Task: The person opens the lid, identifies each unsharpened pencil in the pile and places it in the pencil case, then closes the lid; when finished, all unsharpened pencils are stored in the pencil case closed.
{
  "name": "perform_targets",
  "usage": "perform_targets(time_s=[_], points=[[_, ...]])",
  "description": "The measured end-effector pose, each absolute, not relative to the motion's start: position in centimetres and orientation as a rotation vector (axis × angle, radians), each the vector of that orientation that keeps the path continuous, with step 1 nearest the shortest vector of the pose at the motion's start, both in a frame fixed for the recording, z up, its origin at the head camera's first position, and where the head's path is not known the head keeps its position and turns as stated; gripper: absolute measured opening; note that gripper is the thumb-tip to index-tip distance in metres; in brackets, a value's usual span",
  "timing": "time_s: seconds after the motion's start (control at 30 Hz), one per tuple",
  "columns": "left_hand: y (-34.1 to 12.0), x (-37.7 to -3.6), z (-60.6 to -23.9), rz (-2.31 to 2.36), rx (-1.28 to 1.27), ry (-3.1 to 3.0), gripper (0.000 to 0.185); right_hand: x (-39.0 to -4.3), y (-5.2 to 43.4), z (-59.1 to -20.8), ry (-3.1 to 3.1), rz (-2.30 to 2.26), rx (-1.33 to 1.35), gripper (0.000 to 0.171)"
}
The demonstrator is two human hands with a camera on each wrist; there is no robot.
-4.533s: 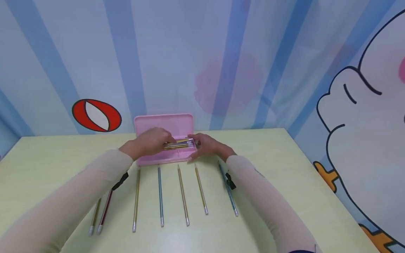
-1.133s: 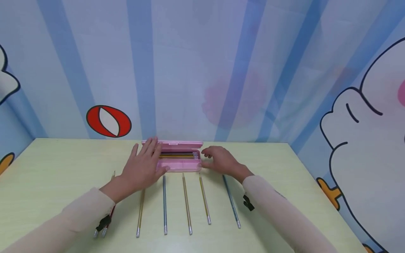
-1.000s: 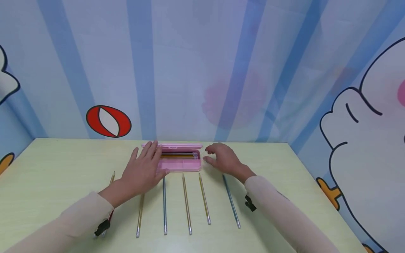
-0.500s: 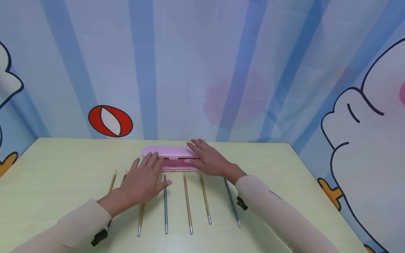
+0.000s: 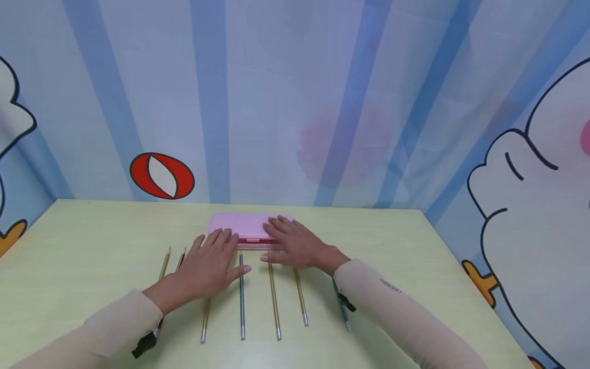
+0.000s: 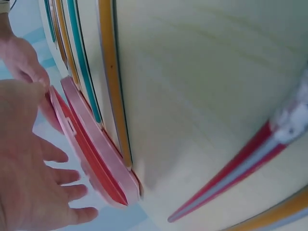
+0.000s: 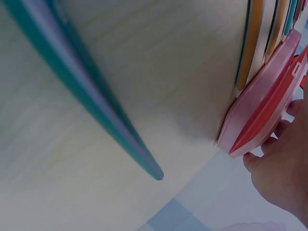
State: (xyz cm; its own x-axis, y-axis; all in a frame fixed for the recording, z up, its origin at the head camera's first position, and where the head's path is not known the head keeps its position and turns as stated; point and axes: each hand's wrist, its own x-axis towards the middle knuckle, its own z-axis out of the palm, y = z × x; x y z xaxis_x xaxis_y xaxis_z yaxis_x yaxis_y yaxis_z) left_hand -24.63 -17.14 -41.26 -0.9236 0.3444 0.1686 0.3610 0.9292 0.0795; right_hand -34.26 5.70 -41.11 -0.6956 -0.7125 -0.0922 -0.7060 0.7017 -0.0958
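A pink pencil case [image 5: 230,223] lies near the table's back edge, its lid tipped forward and almost down. A narrow gap still shows along its front in the head view and in both wrist views. My right hand [image 5: 297,245] rests on the right part of the lid with fingers stretched out, its thumb by the front edge. At the left end, my left hand [image 5: 206,269] has straight, spread fingers against or just over the case; contact is unclear. The pencils inside are hidden.
Several pencils lie in a spread row before the case, among them a blue pencil [image 5: 242,307], a gold pencil [image 5: 274,307] and a dark red pencil [image 6: 226,171]. Another blue pencil [image 5: 340,302] is partly under the right forearm. A striped curtain [image 5: 258,102] hangs behind the table [image 5: 387,241].
Earlier the lid stood upright and my left hand was among the pencils inside. Since then the lid has swung forward and down, and my right hand has moved from the case's right end onto it.
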Motion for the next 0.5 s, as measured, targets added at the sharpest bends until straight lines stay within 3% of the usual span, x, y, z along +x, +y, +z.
perform_targets(time_s=[0.5], points=[[-18.0, -28.1, -42.8, -0.189, -0.701, -2.940, 0.088, -33.7, 5.7, -41.6, 2.778, 0.044, -1.186, 0.088]])
